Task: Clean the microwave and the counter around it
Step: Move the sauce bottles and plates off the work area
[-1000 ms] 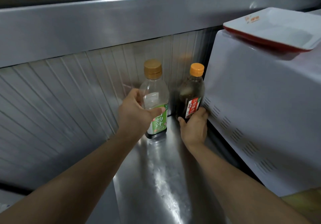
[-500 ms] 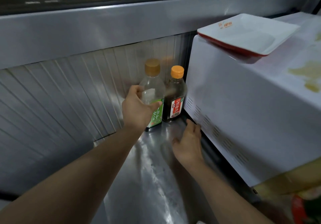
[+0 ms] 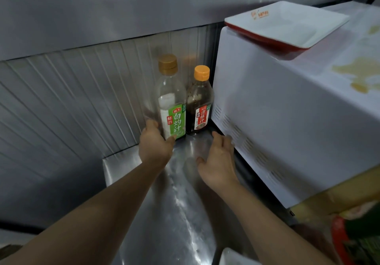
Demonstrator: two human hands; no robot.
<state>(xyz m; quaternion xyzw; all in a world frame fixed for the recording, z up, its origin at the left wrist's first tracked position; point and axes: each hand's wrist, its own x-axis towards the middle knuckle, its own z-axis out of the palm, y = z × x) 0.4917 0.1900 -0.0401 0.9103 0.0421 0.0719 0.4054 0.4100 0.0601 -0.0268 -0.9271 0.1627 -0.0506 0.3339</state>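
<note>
Parking two sauce bottles against the back wall beside the microwave (image 3: 287,110) before wiping.

Left hand (image 3: 154,147) wraps the base of the clear green-label bottle (image 3: 171,100), thumb and fingers curled round it; right hand (image 3: 218,161) hangs relaxed and holding nothing, fingertips close to the microwave's vented side, contact unclear. The dark red-label bottle (image 3: 200,102) stands just beside the clear one, both upright, caps up, long axes vertical, on the steel tabletop (image 3: 174,203). They look like light, smooth plastic, probably slippery; gripping low on the body seems safest. The microwave sits at right, its long side running away from the wall, yellow stains (image 3: 362,73) on top, a white-and-red tray (image 3: 285,26) resting there. It looks bulky and rigid, best taken by both sides.
</note>
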